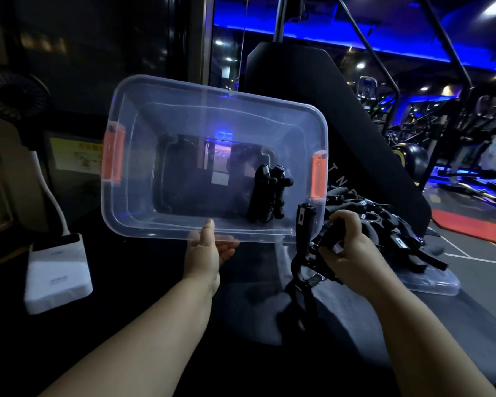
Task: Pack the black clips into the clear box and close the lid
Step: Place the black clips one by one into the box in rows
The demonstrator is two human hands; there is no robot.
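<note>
The clear box (184, 118) with orange latches is tilted up with its opening facing me. My left hand (208, 253) pinches its near rim, thumb inside and fingers under. A few black clips (267, 193) lie inside at the box's right end. My right hand (347, 250) grips a bunch of black clips (305, 253) with small springs, just below the box's right corner. A pile of more black clips (390, 224) lies on the clear lid (433, 285) to the right.
A white fan base (56, 273) with a curved stem stands at the left, its black fan head above. The dark surface runs under both arms. A black padded gym seat rises behind the box, with exercise machines beyond at the right.
</note>
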